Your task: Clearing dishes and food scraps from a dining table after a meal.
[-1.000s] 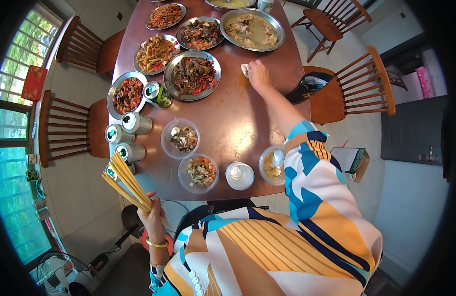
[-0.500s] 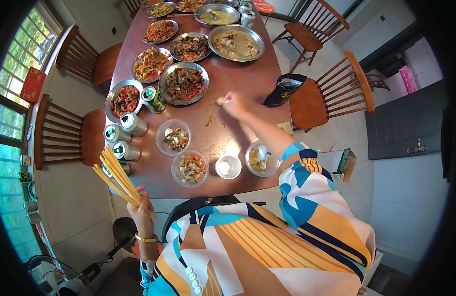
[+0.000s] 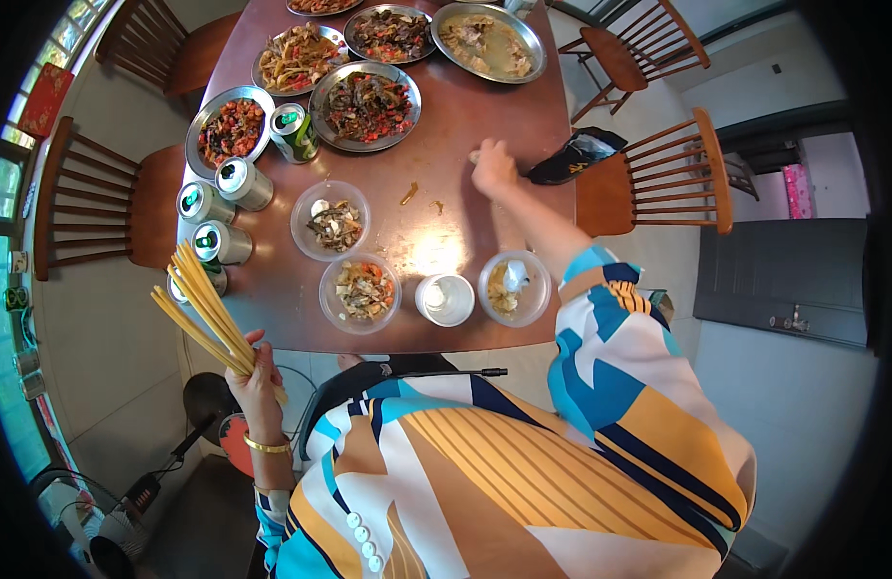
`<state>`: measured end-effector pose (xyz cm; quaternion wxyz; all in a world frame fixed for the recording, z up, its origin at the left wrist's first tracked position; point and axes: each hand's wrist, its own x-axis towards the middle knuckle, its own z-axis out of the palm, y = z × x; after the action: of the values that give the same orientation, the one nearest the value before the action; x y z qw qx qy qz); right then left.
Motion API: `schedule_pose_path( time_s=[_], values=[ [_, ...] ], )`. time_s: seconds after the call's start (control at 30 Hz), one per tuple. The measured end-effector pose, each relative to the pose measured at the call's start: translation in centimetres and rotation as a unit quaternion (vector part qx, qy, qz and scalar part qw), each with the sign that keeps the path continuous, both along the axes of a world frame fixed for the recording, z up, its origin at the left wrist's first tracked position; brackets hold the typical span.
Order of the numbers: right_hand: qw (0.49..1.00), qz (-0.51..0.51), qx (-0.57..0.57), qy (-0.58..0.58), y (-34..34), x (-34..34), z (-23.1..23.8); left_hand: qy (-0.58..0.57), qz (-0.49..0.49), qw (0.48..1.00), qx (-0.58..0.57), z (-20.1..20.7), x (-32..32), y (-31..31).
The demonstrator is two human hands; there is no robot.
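Note:
In my left hand [image 3: 257,378], at the lower left off the table's edge, a bundle of chopsticks [image 3: 212,314] fans upward, with the fingers wrapped round it. My right hand [image 3: 494,169] reaches out over the right part of the table, its fingers drawn together. A small pale bit shows at its fingertips, too little to name. Just right of that hand a black plastic bag [image 3: 573,159] stands at the table's edge. Nearer me lie a few food scraps [image 3: 409,194] on the tabletop [image 3: 446,217].
Along the near side stand bowls of leftovers [image 3: 361,292], [image 3: 332,223], [image 3: 505,289] and a clear plastic cup [image 3: 445,301]. Several drink cans [image 3: 223,243] cluster at the left. Metal plates of food [image 3: 365,106] and a soup basin [image 3: 489,43] fill the far part. Wooden chairs [image 3: 658,183] flank the table.
My right hand has moved right, closer to the black bag. The left hand still grips the chopsticks. The view has shifted, so the far dishes sit higher in the picture.

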<state>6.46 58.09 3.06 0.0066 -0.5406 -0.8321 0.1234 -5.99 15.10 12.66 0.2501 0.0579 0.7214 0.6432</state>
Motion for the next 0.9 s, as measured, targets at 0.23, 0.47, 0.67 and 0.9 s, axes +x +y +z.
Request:
schedule_pose_path(
  time_s=[0.23, 0.47, 0.67, 0.9],
  values=[
    [0.96, 0.107, -0.249, 0.062, -6.4, 0.7, 0.9, 0.015, -0.017, 1.0, 0.012, 0.1, -0.4, -0.2],
    [0.988, 0.007, -0.082, -0.131, 0.5, 5.6, 2.1, 0.016, -0.023, 0.999, 0.034, 0.2, 0.2, -0.2],
    [0.978, 0.102, -0.106, -0.147, -4.1, 2.6, 2.1, 0.02, 0.002, 0.999, 0.032, 0.1, 0.6, -0.7],
    [0.915, -0.015, -0.366, 0.168, -2.2, -0.8, -2.5, 0.032, 0.008, 0.999, 0.033, 0.6, 0.3, -0.9]
  ],
)
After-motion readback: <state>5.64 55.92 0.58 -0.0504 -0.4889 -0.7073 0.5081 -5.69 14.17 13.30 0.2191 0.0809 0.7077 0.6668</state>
